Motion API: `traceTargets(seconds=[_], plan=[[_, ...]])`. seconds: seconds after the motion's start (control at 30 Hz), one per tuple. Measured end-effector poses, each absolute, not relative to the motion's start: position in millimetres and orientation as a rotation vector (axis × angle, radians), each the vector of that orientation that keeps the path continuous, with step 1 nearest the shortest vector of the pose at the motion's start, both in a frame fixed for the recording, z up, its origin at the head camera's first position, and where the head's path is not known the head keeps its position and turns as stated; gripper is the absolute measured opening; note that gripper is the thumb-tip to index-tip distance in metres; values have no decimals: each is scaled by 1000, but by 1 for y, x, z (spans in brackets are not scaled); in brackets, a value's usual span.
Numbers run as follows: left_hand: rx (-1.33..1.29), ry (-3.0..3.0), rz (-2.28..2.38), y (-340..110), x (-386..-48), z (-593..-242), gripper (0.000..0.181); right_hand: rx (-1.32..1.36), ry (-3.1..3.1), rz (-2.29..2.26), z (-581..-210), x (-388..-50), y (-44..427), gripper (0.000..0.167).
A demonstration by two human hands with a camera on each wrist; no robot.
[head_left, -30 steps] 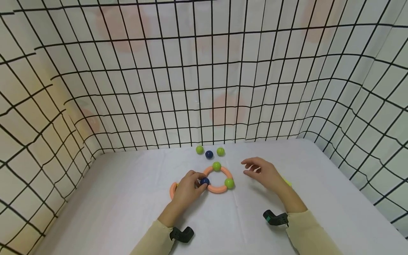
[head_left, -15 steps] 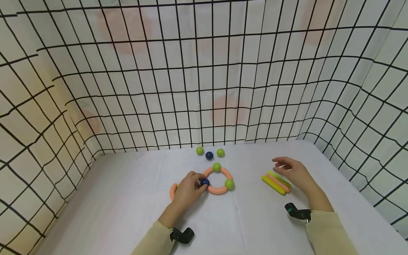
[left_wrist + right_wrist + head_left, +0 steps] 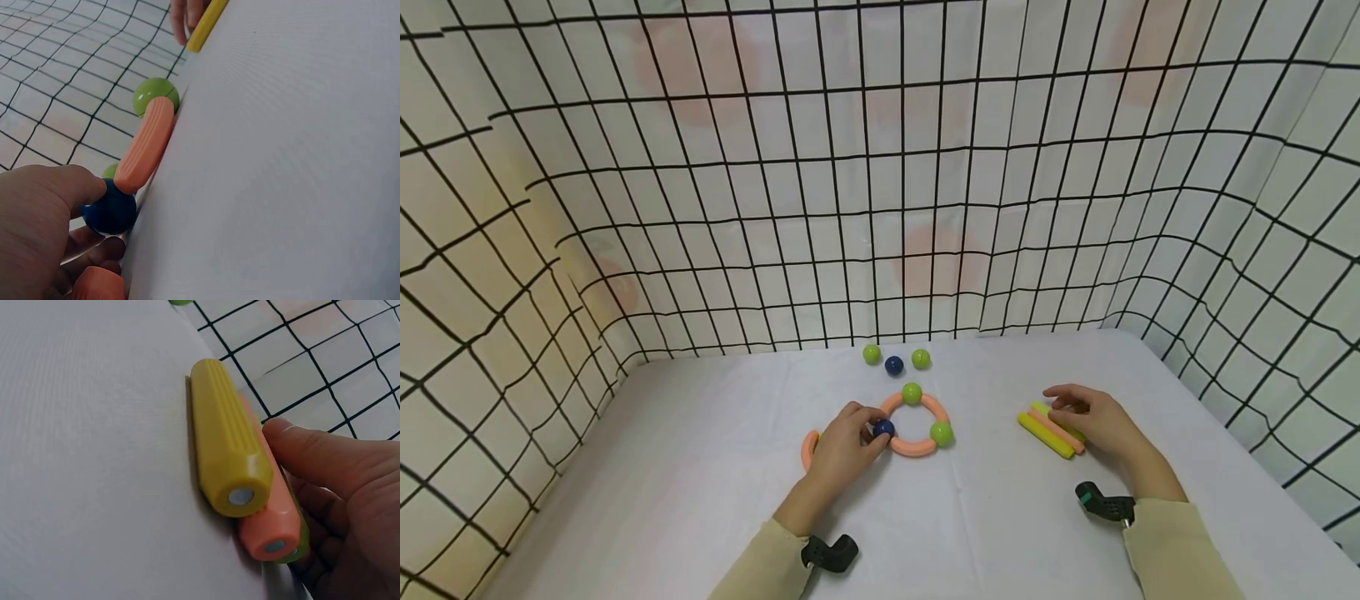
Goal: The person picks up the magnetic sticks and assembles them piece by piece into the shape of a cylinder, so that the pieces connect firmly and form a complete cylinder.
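On the white cloth lies a ring of curved orange pieces point(image 3: 913, 448) joined by green balls point(image 3: 942, 433) and a dark blue ball point(image 3: 883, 428). My left hand point(image 3: 841, 446) pinches that blue ball between thumb and fingers at the ring's left side; the left wrist view shows the blue ball point(image 3: 111, 209) against an orange piece point(image 3: 147, 144). At the right, my right hand point(image 3: 1101, 425) is at three straight sticks: yellow point(image 3: 1045, 435), orange point(image 3: 1060, 429) and green. In the right wrist view its thumb lies by the orange stick point(image 3: 272, 534), fingers behind the green one.
Behind the ring are two loose green balls point(image 3: 872, 354) and a dark blue ball point(image 3: 894, 365). Another curved orange piece point(image 3: 808, 450) lies partly hidden left of my left hand. Black netting point(image 3: 865, 208) over white cloth surrounds the back and sides.
My right hand has moved right, from beside the ring to the sticks, and come down over the green one. My left hand still holds the blue ball in the same place.
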State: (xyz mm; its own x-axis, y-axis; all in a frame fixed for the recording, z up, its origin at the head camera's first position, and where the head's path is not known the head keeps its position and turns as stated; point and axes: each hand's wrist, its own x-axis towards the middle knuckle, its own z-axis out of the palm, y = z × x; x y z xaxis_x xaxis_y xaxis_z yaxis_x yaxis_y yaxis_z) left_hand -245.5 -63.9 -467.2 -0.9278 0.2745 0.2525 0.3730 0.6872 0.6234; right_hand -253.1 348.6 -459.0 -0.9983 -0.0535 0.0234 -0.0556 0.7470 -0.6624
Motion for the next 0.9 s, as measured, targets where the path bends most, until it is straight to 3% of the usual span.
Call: traceTargets(seconds=[0.9], plan=[[-513, -2777, -1070, -63, -245, -466, 30, 8, -2899, 1035, -466, -254, 347, 40]])
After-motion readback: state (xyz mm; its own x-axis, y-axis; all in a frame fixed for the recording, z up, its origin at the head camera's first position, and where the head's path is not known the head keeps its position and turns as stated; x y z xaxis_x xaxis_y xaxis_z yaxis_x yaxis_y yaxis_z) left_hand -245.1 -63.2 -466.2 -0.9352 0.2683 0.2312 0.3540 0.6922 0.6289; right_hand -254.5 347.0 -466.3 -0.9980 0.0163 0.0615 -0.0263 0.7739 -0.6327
